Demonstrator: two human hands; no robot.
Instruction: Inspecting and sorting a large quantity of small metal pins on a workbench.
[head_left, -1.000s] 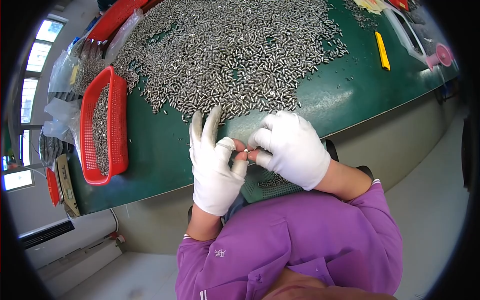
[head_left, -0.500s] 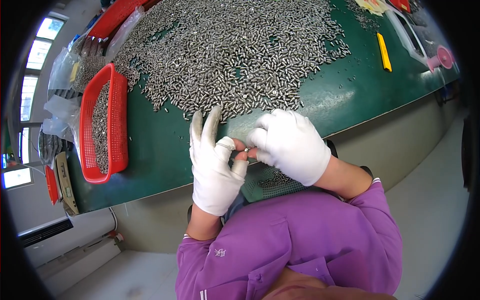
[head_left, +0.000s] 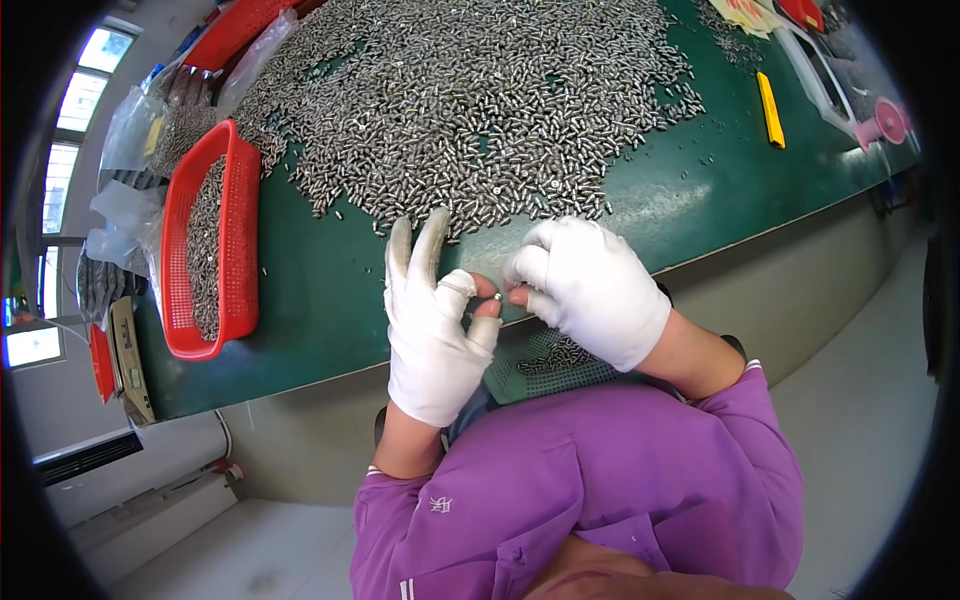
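Note:
Both my hands wear white gloves with bare thumb and index fingertips. My left hand (head_left: 435, 345) pinches a small shiny metal part (head_left: 498, 297) between thumb and index finger, its other fingers stretched toward the pile. Just to the right, my right hand (head_left: 597, 290) has its thumb and index finger drawn together, a small gap away from that part. Whatever those fingertips hold, if anything, is too small to make out. Beyond both hands spreads a wide pile of small cylindrical metal parts (head_left: 480, 120) on the green tabletop (head_left: 315, 320).
Below my right hand, a green mesh basket (head_left: 503, 380) holds dark metal parts. A red basket (head_left: 240, 250) of small parts stands at left, beside plastic bags (head_left: 125, 215) and a scale (head_left: 130, 360). At right lie a yellow cutter-like tool (head_left: 769, 110) and a pink object (head_left: 884, 123).
My right hand has drawn back slightly to the right, and its fingertips have parted from the small part. My left hand keeps its pinch on it.

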